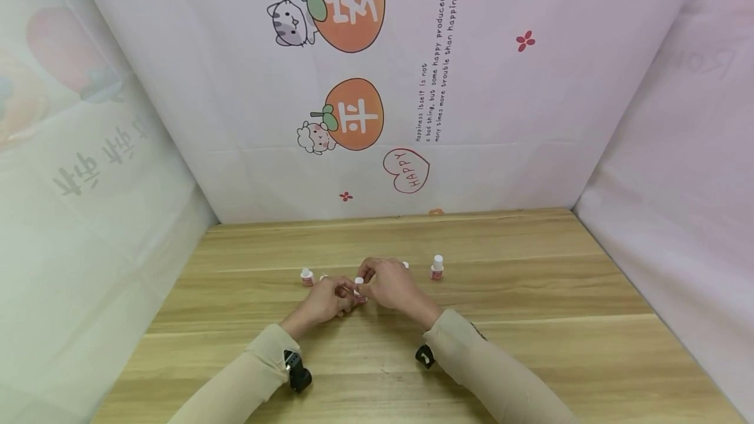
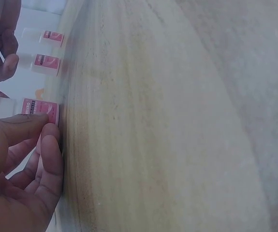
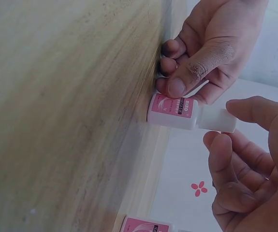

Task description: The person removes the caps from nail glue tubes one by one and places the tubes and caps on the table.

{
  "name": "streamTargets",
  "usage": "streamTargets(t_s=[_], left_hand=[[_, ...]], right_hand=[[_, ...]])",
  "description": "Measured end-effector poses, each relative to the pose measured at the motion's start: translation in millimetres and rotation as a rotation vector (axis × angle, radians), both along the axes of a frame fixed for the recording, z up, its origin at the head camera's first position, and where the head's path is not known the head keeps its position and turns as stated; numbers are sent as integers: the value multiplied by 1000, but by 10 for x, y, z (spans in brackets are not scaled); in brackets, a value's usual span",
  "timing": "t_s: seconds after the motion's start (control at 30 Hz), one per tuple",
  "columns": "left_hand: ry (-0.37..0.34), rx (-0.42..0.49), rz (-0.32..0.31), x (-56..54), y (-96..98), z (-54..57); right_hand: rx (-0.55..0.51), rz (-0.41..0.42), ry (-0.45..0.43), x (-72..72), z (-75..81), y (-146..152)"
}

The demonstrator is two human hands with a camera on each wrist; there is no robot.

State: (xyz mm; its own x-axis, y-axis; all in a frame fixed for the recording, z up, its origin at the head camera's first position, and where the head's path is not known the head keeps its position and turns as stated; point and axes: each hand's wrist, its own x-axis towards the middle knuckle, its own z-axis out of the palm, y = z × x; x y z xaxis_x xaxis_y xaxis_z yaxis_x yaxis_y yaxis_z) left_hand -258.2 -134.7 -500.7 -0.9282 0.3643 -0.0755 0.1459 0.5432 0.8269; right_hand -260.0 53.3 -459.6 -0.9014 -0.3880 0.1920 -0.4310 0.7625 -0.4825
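A small white glue bottle (image 3: 170, 112) with a pink label stands upright on the table between both hands. Low on its body, the thumb and fingers of my left hand (image 1: 328, 300) grip it. My right hand (image 1: 390, 285) pinches the white cap (image 3: 217, 120) between thumb and fingertips. The left wrist view shows the left thumb over the lower edge of the label (image 2: 38, 108). In the head view the fingers partly cover this bottle.
Another such bottle (image 1: 307, 277) stands to the left, and one (image 1: 436, 268) to the right. Two more show only their tops, one (image 1: 323, 277) behind the left hand, one (image 1: 405, 265) behind the right. The wooden table (image 1: 377, 371) meets printed cloth walls (image 1: 489, 169) at the back and sides.
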Motion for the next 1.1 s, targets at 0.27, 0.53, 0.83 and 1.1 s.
streamTargets(t_s=[0.27, 0.53, 0.83, 1.1], left_hand=[[-2, 11, -4, -1, -1, -4], [2, 8, -5, 9, 2, 14], [-4, 6, -10, 16, -1, 4], [5, 4, -5, 13, 3, -2]], right_hand=[[0, 15, -10, 8, 33, -3], [5, 6, -25, 17, 37, 3], [4, 11, -21, 17, 32, 4], [-5, 15, -30, 17, 47, 7]])
